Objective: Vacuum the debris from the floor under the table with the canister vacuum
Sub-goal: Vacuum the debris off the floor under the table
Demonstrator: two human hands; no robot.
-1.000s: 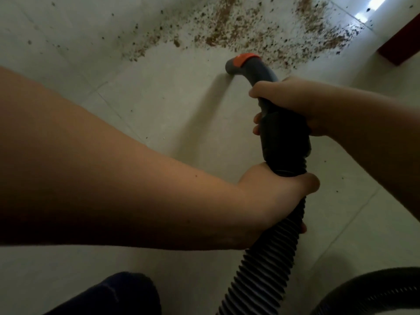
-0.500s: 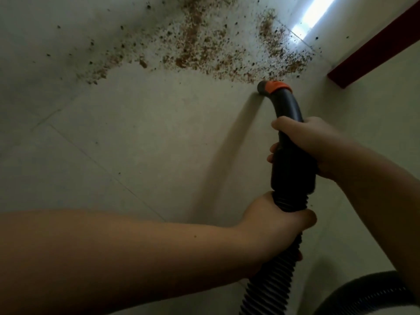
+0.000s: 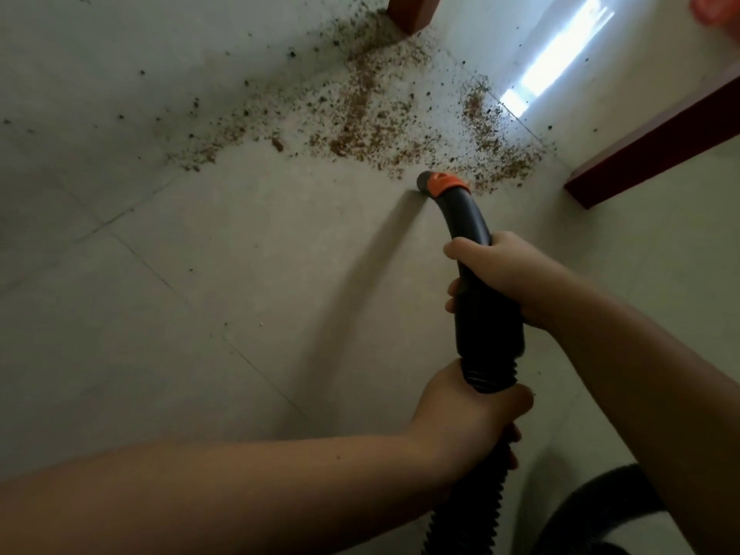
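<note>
Debris is spread across the upper middle of the frame, on a pale tiled floor crossed by thin grout lines. It is seen as fine brown crumbs, densest below a dark red post cut off by the top edge, and thinning to single dark specks toward the upper left. A second dark red beam is seen at the right, running out of the frame; whether these belong to the counter cannot be told. A bright strip of light is laid on the floor at the upper right, and an orange-red object at the top right corner is too cropped to be identified.

A black ribbed hose is brought up from the bottom edge into a smooth, curved black handle tube, which is capped by an orange collar at the near rim of the crumbs. The opening itself is turned away and hidden. A long soft shadow is cast to the tube's left.

The hose is wrapped by the left hand, as a closed grip just under the ribbed cuff. The smooth tube is clasped by the right hand, fingers curled round it. A dark curved shape at the lower right, partly covered by the right forearm, is hard to make out.
</note>
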